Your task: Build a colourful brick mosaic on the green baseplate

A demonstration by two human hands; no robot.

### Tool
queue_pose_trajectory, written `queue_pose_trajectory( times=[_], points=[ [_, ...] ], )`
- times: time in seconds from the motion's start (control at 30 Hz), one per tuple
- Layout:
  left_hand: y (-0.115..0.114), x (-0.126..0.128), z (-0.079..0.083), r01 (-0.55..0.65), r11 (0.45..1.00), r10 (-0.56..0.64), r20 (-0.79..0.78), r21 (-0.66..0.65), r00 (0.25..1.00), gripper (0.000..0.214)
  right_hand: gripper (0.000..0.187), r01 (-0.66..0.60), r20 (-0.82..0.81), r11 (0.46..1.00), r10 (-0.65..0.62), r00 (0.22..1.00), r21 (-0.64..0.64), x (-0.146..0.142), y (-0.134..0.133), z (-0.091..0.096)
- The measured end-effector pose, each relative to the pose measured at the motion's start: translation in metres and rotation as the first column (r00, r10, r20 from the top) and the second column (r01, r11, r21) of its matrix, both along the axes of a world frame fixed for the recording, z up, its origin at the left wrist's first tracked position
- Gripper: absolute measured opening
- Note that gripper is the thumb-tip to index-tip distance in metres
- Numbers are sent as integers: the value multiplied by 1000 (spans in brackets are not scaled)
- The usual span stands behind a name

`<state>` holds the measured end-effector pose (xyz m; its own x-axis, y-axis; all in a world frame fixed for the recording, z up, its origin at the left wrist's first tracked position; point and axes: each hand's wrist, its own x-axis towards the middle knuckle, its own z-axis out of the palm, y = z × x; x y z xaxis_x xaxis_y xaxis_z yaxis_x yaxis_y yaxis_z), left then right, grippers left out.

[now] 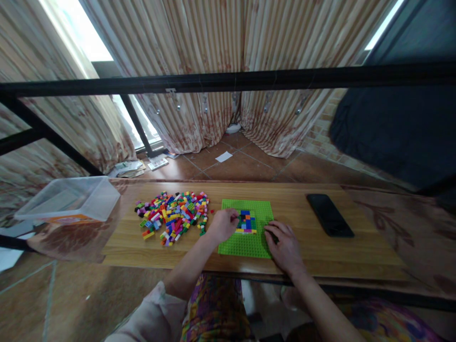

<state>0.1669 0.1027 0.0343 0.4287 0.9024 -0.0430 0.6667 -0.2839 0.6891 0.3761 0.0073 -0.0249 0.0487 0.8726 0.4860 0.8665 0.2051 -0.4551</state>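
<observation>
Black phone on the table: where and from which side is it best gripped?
Probably by its two long edges, coming from above: the black phone lies flat on the wooden table, apart from the green baseplate, with both edges free.

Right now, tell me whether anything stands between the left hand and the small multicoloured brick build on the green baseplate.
Nothing visible does. The left hand touches the small multicoloured brick build on the green studded baseplate; the right hand rests at the plate's right edge.
</observation>
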Motion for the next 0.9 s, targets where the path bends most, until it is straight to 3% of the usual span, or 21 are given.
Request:
queue_pose_trajectory(
  times=[0.4,0.67,0.9],
  points=[
    [1,5,-7,-136,986,143,82,-95,986,11,20,5,8,1000,-5,1000,-8,-1,-1,2],
    [11,2,-12,-227,964,232,22,-136,973,18,20,-1,0,1000,1,1000,-7,-2,-1,2],
    [16,5,-3,-246,954,238,-63,-173,969,19,20,-7,5,1000,7,1000,-18,-1,-1,2]
  ],
)
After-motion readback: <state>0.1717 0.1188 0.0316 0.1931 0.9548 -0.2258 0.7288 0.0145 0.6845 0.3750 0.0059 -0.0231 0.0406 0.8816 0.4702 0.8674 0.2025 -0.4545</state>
